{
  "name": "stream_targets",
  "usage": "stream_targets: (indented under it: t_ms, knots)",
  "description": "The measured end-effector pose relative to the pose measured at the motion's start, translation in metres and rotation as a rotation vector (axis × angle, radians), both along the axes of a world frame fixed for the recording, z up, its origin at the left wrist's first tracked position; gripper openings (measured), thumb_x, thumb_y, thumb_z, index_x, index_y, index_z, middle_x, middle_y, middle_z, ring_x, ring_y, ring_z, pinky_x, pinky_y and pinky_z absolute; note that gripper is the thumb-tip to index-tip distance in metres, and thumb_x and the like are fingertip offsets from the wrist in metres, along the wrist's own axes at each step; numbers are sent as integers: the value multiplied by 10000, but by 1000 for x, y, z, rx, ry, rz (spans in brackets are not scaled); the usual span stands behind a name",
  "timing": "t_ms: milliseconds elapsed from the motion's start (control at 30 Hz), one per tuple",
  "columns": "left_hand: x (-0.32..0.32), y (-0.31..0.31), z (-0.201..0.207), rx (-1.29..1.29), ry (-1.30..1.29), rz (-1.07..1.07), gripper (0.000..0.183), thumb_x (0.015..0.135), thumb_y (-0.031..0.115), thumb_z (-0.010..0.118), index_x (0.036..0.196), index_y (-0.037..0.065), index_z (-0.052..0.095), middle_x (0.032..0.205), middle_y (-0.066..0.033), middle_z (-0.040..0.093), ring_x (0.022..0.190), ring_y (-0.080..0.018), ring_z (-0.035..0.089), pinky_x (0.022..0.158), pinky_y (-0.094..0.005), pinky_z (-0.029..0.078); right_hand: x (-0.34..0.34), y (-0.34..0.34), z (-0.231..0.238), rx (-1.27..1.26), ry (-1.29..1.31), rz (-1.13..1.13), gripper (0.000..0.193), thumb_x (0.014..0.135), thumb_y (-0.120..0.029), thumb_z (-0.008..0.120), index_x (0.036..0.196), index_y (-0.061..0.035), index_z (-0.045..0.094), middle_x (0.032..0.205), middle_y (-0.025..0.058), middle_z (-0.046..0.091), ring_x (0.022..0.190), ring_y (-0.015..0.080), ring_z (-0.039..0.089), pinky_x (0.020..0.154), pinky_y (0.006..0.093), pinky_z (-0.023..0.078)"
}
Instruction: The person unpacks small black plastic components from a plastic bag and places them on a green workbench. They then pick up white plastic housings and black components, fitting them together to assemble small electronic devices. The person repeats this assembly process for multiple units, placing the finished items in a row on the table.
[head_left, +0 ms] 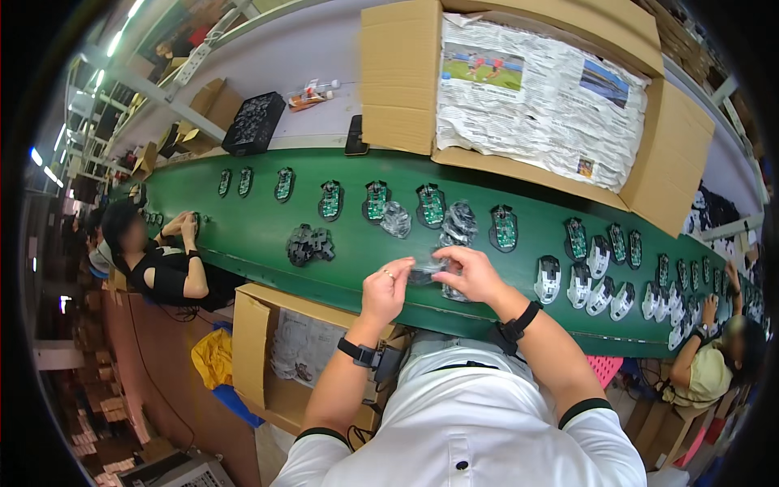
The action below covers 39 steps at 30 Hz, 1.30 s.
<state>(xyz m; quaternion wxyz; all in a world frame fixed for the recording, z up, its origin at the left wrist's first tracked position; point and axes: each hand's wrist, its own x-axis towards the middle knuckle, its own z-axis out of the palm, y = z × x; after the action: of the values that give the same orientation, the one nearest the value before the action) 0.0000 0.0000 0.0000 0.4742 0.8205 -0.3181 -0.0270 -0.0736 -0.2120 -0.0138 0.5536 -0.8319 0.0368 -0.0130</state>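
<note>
Over the near side of the green work surface, my left hand and my right hand face each other with fingertips pinched. Between them is a small clear plastic bag; something dark seems to be inside, too small to name. More bagged dark parts lie just beyond my right hand, and another clear bag sits farther left. A pile of black plastic parts is left of my hands. Behind the bags runs a row of mouse bases with green circuit boards.
A large open carton lined with printed paper stands at the back. White mouse shells are grouped to the right. Another open carton is below the near edge. People work at left and right. A phone lies behind.
</note>
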Motion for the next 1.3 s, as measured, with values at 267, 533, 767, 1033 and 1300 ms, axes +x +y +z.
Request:
stream_targets:
  t_ms: [267,533,767,1033,1300]
  knots:
    - [8,20,-16,67,-269,301,85,921,46,664,966,-4,717,894,-165,732,773,-308,719,697,-351,570,10,12,3,-205,81,118,304,835,-342,765,959,-64,754,833,167,694,826,341,675,738,431,543]
    - [8,35,-16,74,-335,294,81,882,30,690,959,26,714,866,-138,726,778,-305,709,699,-368,562,8,31,25,-512,76,69,207,901,-206,673,1049,-85,751,1008,125,682,915,343,659,780,446,548]
    - [5,22,3,-89,-192,248,94,927,27,644,1003,0,692,889,-135,725,774,-240,698,706,-325,543,3,20,45,-270,-449,-131,183,924,-111,637,1075,-96,738,1188,121,667,994,304,627,836,393,533]
    - [46,-110,-54,260,10,101,527,860,367,731,1234,11,624,1053,-148,688,953,-296,664,849,-423,521,-51,-36,26,304,-171,-801,122,952,-83,568,976,-12,664,860,24,608,725,97,521,692,263,449]
    - [46,-154,-94,341,-335,-151,329,847,197,686,1160,93,683,1090,-122,691,1013,-310,634,940,-439,458,-134,-38,-32,223,44,-873,218,857,9,582,742,-55,408,1007,105,630,731,136,611,652,283,498]
